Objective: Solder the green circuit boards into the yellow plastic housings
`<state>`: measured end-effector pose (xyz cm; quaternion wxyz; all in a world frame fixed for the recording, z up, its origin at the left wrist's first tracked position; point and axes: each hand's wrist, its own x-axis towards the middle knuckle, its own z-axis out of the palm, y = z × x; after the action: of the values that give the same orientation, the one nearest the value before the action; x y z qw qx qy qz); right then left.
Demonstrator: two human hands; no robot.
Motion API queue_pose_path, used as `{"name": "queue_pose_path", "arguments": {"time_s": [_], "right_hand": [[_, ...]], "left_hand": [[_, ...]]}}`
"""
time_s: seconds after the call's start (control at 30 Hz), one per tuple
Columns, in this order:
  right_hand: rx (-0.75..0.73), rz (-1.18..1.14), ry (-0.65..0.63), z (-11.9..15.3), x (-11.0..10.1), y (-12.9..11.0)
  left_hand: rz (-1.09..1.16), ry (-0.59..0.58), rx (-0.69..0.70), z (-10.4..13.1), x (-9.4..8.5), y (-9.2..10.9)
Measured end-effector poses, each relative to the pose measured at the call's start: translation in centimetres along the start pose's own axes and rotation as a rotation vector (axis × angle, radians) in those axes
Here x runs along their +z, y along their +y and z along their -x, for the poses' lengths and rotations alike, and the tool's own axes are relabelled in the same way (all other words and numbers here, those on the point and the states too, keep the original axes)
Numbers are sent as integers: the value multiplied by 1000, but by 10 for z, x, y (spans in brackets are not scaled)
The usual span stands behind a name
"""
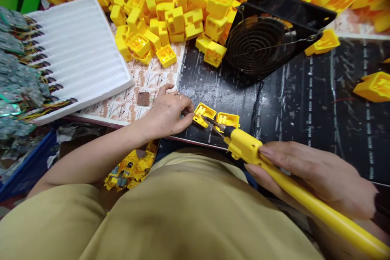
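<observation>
In my right hand (310,170) is a yellow soldering gun (245,146), its handle running to the lower right. The fingers lie along the handle and the thumb is under it. Its dark metal tip points left into a small open yellow plastic casing (204,114) on the black mat. My left hand (170,111), with a ring on one finger, is closed at the casing's left edge, thumb and forefinger pinched against it. A second open half of the casing (228,120) lies just right, partly behind the tip. Small parts inside the casing are too fine to make out.
A black fan (258,44) with a wire grille stands behind the casing. Heaped yellow casings (170,16) fill the back. At left, a white foam tray (85,48) carries wired circuit boards (21,73). A brown square piece (143,98) lies near my left hand; a blue crate (30,170) stands below.
</observation>
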<state>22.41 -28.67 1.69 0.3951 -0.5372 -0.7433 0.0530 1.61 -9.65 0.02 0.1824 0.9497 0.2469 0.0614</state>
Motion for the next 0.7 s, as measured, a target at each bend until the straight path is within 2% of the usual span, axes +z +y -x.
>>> {"name": "queue_pose_path", "arguments": {"time_s": [0.13, 0.23, 0.33, 0.43, 0.6, 0.7], "right_hand": [[-4, 44, -43, -5, 2, 0], [-63, 131, -97, -8, 5, 1], [-154, 145, -82, -13, 6, 1], [-186, 123, -73, -17, 1, 0], [-124, 156, -106, -9, -14, 11], [-45, 157, -67, -4, -18, 9]], "left_hand": [[1, -3, 3, 0, 2, -1], [-11, 1, 4, 0, 3, -1], [-16, 10, 8, 0, 4, -2], [-12, 10, 12, -1, 4, -2], [-23, 10, 25, -1, 6, -3], [-27, 11, 40, -1, 6, -4]]}}
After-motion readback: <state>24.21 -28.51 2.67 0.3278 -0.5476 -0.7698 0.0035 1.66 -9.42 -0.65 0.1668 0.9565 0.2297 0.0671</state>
